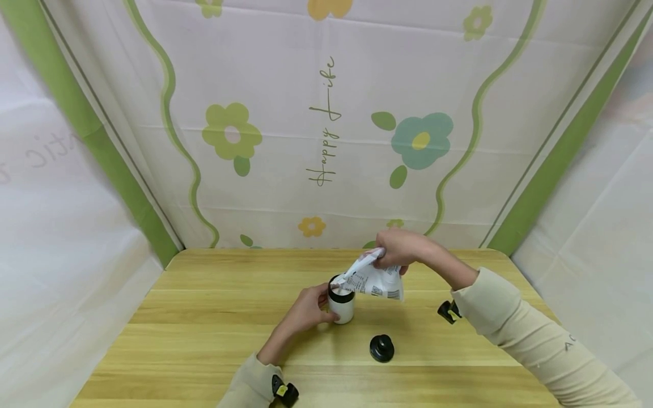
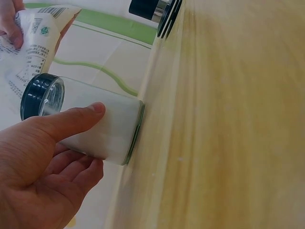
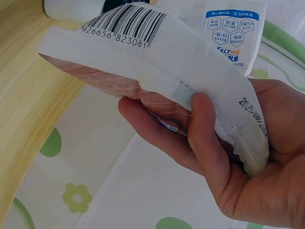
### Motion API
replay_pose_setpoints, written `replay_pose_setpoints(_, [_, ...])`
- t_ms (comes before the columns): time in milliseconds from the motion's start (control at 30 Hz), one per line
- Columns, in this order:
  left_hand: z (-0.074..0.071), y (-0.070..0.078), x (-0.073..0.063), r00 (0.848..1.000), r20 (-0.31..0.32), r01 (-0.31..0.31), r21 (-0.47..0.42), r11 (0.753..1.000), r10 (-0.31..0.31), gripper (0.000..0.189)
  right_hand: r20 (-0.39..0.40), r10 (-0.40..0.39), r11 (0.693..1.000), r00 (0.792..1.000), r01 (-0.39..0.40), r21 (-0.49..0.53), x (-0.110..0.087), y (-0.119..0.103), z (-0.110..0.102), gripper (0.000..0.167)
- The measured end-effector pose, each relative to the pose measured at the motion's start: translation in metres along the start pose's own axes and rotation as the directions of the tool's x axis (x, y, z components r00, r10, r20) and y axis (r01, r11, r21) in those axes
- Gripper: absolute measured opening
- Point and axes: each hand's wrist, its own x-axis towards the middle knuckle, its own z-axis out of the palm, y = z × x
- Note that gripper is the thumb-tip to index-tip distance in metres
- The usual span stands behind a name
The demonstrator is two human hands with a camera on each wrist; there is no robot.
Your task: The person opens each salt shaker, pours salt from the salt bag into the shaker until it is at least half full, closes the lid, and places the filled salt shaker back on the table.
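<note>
1. Closest thing is the black lid (image 1: 381, 347), lying knob up on the table (image 1: 204, 340), off to the right of the jar and well apart from both hands.
2. Left hand (image 1: 306, 310) has the jar (image 1: 342, 311) gripped, thumb on one side, fingers round the other; some fingertips are hidden behind it. Left sleeve gets cut off by the bottom edge.
3. Jar's upright between the hands, whitish inside. Can't really make out the fill level from above.
4. Right hand (image 1: 400, 247) is clamped on the white bag (image 1: 374, 283), a corner tipped over the jar's mouth. Can't tell if anything's pouring, and most small print is blurry.
5. Way back: flowery curtain (image 1: 285, 85), "Happy Life" running sideways.
</note>
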Motion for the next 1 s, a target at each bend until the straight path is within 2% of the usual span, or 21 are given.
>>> replay_pose_setpoints(333, [0.0,0.0,0.001,1.0,-0.001,-0.009,0.011,1.0,0.009,0.068,-0.008,-0.003,0.999,1.0,0.004,0.033,-0.001,0.004,0.003,0.009])
replay_pose_setpoints(500, [0.0,0.001,0.0,1.0,0.0,-0.015,0.004,1.0,0.015,0.067,-0.033,-0.005,0.996,0.999,0.008,0.085,-0.004,0.016,0.008,0.008])
replay_pose_setpoints(600, [0.0,0.001,-0.001,1.0,0.0,-0.027,0.0,1.0,0.027,0.068,-0.052,-0.032,0.991,0.998,0.039,0.131,-0.005,0.025,0.013,0.01])
replay_pose_setpoints(833, [0.001,-0.001,0.0,0.998,-0.012,-0.069,-0.006,0.998,0.069,0.068,-0.126,-0.113,0.958,0.986,0.141,0.248,-0.006,0.053,0.033,0.013])
replay_pose_setpoints(1000, [0.002,0.001,0.0,0.998,-0.018,-0.058,-0.016,0.998,0.058,0.069,-0.185,-0.114,0.92,0.976,0.174,0.35,-0.004,0.078,0.056,0.013])
